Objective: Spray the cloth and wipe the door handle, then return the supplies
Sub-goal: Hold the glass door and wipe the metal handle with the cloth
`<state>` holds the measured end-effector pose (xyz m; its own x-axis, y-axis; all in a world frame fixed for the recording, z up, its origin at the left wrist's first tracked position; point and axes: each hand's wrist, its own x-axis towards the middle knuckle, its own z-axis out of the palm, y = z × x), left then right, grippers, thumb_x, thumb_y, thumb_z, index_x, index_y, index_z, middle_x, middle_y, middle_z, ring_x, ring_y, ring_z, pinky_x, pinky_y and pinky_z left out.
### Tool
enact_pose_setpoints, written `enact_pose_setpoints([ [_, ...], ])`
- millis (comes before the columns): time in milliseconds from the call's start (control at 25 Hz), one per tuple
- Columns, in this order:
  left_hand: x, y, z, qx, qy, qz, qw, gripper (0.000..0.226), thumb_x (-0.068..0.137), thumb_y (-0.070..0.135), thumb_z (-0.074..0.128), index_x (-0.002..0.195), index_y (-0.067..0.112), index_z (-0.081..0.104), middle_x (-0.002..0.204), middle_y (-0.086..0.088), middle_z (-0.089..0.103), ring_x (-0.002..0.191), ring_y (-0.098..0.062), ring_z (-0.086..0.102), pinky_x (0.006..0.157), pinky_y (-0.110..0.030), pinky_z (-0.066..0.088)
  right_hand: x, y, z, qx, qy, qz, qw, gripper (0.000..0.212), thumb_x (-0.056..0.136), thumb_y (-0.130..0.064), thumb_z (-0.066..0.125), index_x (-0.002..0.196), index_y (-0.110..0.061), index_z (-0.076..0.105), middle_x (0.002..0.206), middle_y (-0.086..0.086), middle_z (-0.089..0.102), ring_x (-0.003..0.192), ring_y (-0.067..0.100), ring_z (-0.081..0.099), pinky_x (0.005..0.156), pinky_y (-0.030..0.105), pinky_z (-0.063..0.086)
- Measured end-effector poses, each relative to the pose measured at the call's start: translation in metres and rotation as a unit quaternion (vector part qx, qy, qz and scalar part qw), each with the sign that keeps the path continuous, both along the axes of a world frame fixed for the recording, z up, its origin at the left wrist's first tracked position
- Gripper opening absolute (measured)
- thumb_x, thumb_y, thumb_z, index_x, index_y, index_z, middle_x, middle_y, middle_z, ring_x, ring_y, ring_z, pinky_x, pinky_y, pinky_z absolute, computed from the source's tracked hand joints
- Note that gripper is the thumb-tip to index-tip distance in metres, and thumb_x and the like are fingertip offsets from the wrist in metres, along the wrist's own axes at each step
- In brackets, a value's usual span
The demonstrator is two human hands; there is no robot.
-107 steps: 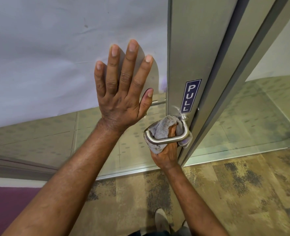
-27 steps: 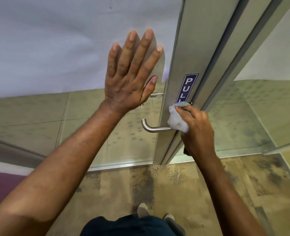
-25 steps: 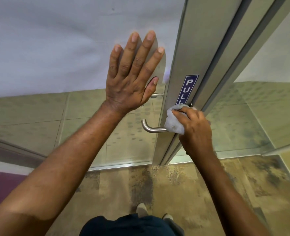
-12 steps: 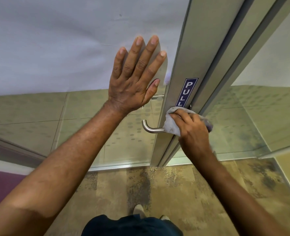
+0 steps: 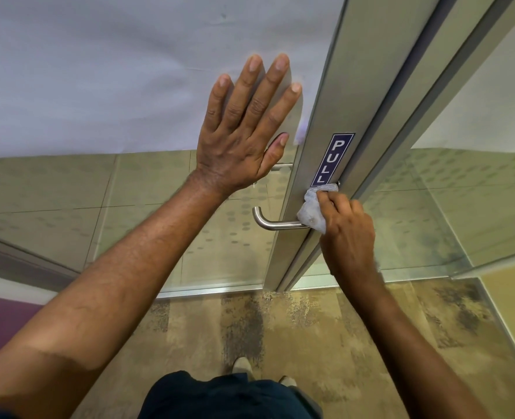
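A steel door handle (image 5: 276,224) sticks out leftward from the metal door frame (image 5: 332,122), just below a blue PULL sticker (image 5: 332,160). My right hand (image 5: 348,234) grips a bunched pale grey cloth (image 5: 312,211) and presses it on the handle's base at the frame. The right end of the handle is hidden under the cloth. My left hand (image 5: 245,128) lies flat with fingers spread against the frosted glass door panel (image 5: 114,71), up and left of the handle. No spray bottle is in view.
The door's lower glass (image 5: 129,213) is clear, with a second handle faintly seen through it. Another glass panel (image 5: 462,192) stands to the right of the frame. Patterned carpet (image 5: 310,334) covers the floor, with my feet at the bottom.
My right hand came out from under the handle and moved to its base at the frame, where it rubs the cloth in small strokes. My left hand stays pressed on the glass.
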<state>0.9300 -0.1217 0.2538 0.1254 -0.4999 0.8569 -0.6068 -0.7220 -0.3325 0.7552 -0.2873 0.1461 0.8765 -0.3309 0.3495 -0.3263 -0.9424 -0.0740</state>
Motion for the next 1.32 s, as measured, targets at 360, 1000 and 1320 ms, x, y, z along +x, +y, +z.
enact_pose_setpoints([
  [360, -0.001, 0.0, 0.0, -0.005, -0.001, -0.003, 1.0, 0.058, 0.101, 0.041, 0.037, 0.152, 0.016, 0.047, 0.153, -0.015, 0.05, 0.143, -0.037, 0.034, 0.123, -0.047, 0.01, -0.004, -0.01, 0.008, -0.166, 0.056, 0.117, 0.978, 0.061, 0.092, -0.009, 0.062, 0.151, -0.013, 0.043, 0.139, 0.01, 0.055, 0.103, 0.032, 0.056, 0.076, 0.044, 0.048],
  [1000, -0.002, 0.002, 0.0, -0.004, -0.003, -0.006, 1.0, 0.058, 0.1, 0.041, 0.039, 0.152, 0.015, 0.047, 0.153, -0.015, 0.05, 0.143, -0.037, 0.034, 0.124, -0.048, 0.011, -0.007, 0.025, -0.023, 0.532, -0.244, -0.087, 0.806, 0.01, 0.1, -0.027, 0.065, 0.101, -0.025, 0.074, 0.103, -0.008, 0.074, 0.104, 0.024, 0.071, 0.09, 0.04, 0.06],
  [1320, -0.001, 0.001, -0.002, -0.005, 0.001, -0.011, 1.0, 0.058, 0.101, 0.041, 0.037, 0.153, 0.016, 0.045, 0.154, -0.015, 0.049, 0.143, -0.038, 0.034, 0.123, -0.049, 0.012, -0.027, 0.014, 0.0, 0.542, -0.33, -0.075, 0.769, 0.028, 0.094, -0.001, 0.062, 0.117, -0.013, 0.074, 0.118, 0.004, 0.074, 0.109, 0.012, 0.07, 0.094, 0.025, 0.056],
])
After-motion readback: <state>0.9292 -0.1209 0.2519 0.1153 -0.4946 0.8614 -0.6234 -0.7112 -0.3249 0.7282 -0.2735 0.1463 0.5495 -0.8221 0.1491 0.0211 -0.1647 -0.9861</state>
